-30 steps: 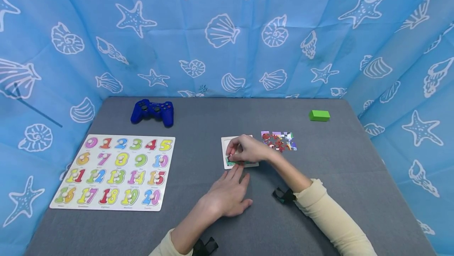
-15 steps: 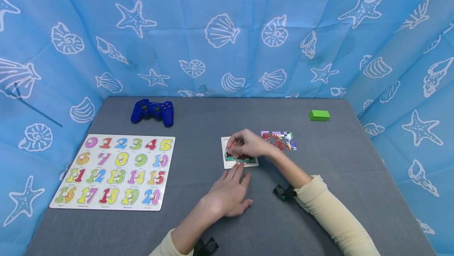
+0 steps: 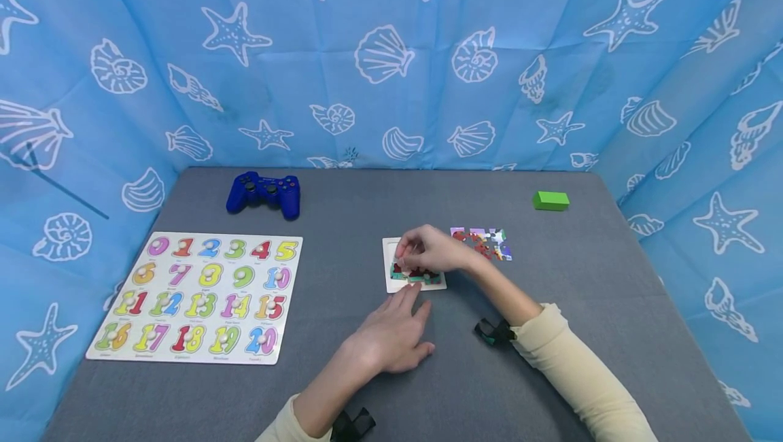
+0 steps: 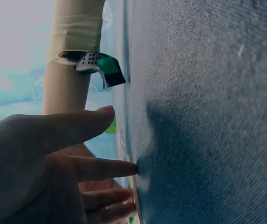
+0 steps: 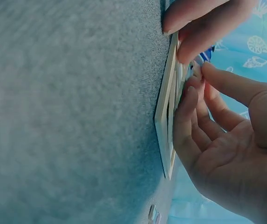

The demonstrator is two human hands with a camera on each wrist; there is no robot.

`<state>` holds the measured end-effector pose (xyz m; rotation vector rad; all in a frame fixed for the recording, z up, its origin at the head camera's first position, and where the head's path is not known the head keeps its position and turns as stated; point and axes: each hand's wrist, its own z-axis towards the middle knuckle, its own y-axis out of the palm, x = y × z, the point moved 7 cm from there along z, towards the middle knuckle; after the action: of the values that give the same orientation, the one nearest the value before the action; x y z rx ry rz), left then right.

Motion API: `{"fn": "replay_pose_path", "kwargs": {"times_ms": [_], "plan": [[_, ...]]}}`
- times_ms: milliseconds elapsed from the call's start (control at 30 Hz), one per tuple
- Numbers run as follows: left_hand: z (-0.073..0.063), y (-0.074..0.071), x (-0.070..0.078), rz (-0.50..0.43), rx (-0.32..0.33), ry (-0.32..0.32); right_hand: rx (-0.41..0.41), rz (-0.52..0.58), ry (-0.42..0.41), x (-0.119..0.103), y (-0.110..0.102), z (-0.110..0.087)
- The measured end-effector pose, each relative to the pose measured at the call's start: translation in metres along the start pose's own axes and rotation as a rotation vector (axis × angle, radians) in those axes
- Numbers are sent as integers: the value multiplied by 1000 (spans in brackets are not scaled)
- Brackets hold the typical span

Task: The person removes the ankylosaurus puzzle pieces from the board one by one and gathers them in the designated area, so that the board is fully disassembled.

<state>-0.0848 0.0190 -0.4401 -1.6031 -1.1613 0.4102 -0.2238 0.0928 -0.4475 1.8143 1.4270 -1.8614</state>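
Note:
A small white-framed jigsaw tray (image 3: 387, 265) lies mid-table, with red and green puzzle pieces (image 3: 431, 278) fitted along its near side. My right hand (image 3: 436, 251) is over the tray, thumb and forefinger pinching a small puzzle piece (image 5: 197, 70), mostly covered by the fingertips. The other fingers of that hand rest close to the frame in the right wrist view. My left hand (image 3: 394, 338) lies palm down on the near side, its straight fingertips touching the tray's near edge. Loose puzzle pieces (image 3: 491, 249) are spread just right of the tray.
On the left of the grey table (image 3: 342, 224) lies a number board (image 3: 287, 306) with knobbed pieces. Behind it sits a blue game controller (image 3: 264, 192). A green block (image 3: 550, 200) stands at the back right. A blue shell-patterned curtain (image 3: 428, 102) surrounds the table.
My right hand has lifted slightly and shifted a little, so more of the fitted pieces show beneath it. My left hand has stayed at the tray's near edge.

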Motion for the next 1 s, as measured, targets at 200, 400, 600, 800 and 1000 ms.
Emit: {"fn": "replay_pose_path", "kwargs": {"times_ms": [200, 400, 600, 800, 1000], "plan": [[0, -2, 0, 8, 25, 32, -24, -4, -5, 1, 2, -3], [-1, -3, -1, 19, 53, 37, -3, 29, 11, 3, -4, -8], [-2, -8, -1, 11, 85, 50, 38, 71, 28, 7, -12, -16], [-3, -11, 0, -8, 87, 86, 55, 87, 12, 10, -13, -21], [-4, -15, 2, -25, 121, 122, 63, 52, -9, 9, -9, -20]]}}
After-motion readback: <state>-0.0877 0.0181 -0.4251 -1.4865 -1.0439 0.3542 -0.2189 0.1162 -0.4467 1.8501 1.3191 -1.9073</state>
